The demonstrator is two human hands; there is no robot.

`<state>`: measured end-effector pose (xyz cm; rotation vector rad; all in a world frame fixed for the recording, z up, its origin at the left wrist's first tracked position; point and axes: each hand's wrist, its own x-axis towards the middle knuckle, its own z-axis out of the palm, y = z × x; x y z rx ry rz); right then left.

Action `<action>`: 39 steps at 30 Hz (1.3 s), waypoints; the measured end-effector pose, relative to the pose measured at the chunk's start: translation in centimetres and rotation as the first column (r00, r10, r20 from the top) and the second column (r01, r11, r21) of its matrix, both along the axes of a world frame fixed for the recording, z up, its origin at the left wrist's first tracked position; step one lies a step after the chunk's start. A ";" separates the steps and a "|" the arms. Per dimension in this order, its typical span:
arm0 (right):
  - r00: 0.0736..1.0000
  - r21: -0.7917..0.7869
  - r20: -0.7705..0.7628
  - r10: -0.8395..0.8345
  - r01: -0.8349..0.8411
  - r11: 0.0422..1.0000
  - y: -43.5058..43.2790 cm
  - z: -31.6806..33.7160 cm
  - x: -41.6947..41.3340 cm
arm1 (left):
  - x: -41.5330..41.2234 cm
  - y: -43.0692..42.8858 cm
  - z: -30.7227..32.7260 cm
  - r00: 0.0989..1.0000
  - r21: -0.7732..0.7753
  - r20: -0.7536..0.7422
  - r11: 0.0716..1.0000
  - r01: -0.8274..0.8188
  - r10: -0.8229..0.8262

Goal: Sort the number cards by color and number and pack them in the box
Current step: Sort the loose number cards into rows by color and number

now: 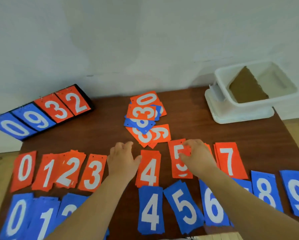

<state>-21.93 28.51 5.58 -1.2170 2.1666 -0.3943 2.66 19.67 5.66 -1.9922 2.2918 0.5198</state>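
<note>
Orange number cards lie in a row on the brown table (214, 130): 0, 1, 2, 3, an orange 4 (149, 168), an orange 5 (179, 161) and an orange 7 (230, 161). Blue cards 0 to 9 form a nearer row, among them a blue 4 (150, 209). An unsorted pile (146, 118) of orange and blue cards sits mid-table. My right hand (197, 156) pinches the orange 5 at its right edge. My left hand (122, 158) lies flat on the table between the orange 3 and 4, fingers relaxed. The white box (252, 103) stands at the back right.
A scoreboard stand (39, 112) showing 0, 9, 3, 2 leans at the back left corner. A brown cardboard sheet (247, 89) lies inside the white box, which sits on its lid. A pale wall runs behind the table; wooden floor shows at both sides.
</note>
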 end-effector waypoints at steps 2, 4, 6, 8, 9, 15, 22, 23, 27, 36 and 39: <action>0.999 0.009 -0.014 0.029 -0.028 1.000 -3.1 -0.5 0.5 | 1.0 -2.7 -0.6 0.999 0.008 0.000 0.999 -0.032 0.032; 0.998 0.009 -0.020 0.053 -0.053 0.999 -6.0 -1.3 1.1 | 1.8 -5.3 -1.5 0.998 0.044 -0.003 0.997 -0.062 0.063; 0.991 0.037 -0.059 0.118 -0.116 0.993 -8.8 -2.2 1.8 | 2.1 -8.0 -2.2 0.995 0.089 -0.014 0.991 -0.101 0.103; 0.973 0.097 -0.107 0.203 -0.193 0.976 -11.2 -3.1 2.4 | 1.7 -10.5 -3.0 0.992 0.117 -0.043 0.987 -0.114 0.119; 0.961 0.127 -0.133 0.242 -0.226 0.966 -12.2 -3.5 2.7 | 1.5 -11.6 -3.4 0.991 0.125 -0.062 0.986 -0.110 0.118; 0.865 0.297 -0.267 0.425 -0.345 0.890 -15.7 -5.5 2.4 | -1.5 -18.4 -5.6 0.978 0.144 -0.182 0.987 -0.078 0.104; 0.887 0.379 -0.231 0.401 -0.298 0.876 -17.2 -5.9 1.2 | -5.7 -20.7 -8.1 0.960 0.080 -0.259 0.993 -0.091 0.109; 0.898 0.383 -0.207 0.388 -0.290 0.877 -17.3 -6.0 1.0 | -5.9 -20.6 -8.4 0.954 0.082 -0.263 0.989 -0.127 0.144; 0.943 0.356 -0.172 0.286 -0.212 0.910 -17.7 -6.0 -0.1 | -5.8 -19.6 -8.6 0.959 -0.002 -0.233 0.986 -0.166 0.161; 0.961 0.225 -0.278 0.019 0.046 0.973 -16.4 -2.8 -4.7 | -3.1 -16.6 -4.9 0.835 0.009 -0.525 0.982 -0.189 0.166; 0.968 0.082 -0.194 -0.161 0.179 0.980 -13.7 -0.4 -6.0 | -1.0 -13.6 -2.4 0.757 0.061 -0.599 0.958 -0.280 0.260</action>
